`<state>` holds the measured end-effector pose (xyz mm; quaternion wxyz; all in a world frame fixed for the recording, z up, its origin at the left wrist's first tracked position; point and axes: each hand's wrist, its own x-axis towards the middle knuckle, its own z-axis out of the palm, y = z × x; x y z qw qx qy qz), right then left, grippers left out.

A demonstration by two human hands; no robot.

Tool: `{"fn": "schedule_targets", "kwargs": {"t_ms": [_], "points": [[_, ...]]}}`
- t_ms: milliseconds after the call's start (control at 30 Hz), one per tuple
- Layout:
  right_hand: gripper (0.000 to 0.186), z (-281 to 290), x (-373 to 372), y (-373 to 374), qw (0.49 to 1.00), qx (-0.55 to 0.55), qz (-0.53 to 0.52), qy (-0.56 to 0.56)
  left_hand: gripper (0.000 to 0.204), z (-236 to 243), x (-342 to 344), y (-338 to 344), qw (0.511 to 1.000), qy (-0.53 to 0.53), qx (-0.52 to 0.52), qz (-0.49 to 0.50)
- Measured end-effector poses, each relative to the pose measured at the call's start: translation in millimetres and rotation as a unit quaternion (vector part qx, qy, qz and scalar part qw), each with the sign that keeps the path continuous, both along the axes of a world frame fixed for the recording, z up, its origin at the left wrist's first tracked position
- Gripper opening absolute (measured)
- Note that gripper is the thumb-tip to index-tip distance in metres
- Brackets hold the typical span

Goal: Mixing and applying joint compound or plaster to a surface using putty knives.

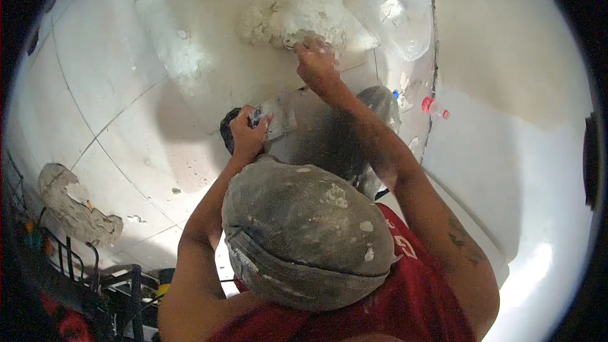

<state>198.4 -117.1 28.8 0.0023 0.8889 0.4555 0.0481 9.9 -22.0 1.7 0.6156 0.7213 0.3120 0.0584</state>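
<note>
My right hand reaches forward to a heap of wet, pale plaster on a smeared light sheet. Its fingers are closed at the heap's near edge, around a whitish thing I cannot make out. Nearer to me, my left hand grips a flat trowel with a pale-smeared, roughly rectangular blade. Beside that hand shows the dark tip of what looks like a shoe. My bent knee in grey, plaster-spotted trousers fills the middle and hides what lies beneath.
A clear plastic bag lies beyond the heap at the right. Near the wall is a small bottle with a red label. On the left, a crusted grey lump sits on the tiles, close to a black metal frame.
</note>
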Motion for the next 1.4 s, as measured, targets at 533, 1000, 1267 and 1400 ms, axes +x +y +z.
{"fn": "schedule_targets", "kwargs": {"t_ms": [533,1000,1267,1400], "points": [[0.013,-1,10,-3,0.998,-0.061,-0.021,0.025,0.026,-1,1,-1,0.998,0.013,0.048,-0.034],[0.017,1,31,4,0.982,-0.039,-0.127,0.133,0.023,9,2,-2,0.999,0.011,0.024,-0.037],[0.021,14,18,15,0.994,-0.064,-0.063,0.055,0.025,10,0,4,0.996,0.055,0.026,-0.061],[0.023,48,55,25,0.964,-0.050,-0.169,0.198,0.024,7,-4,5,0.998,0.046,-0.022,-0.044]]}}
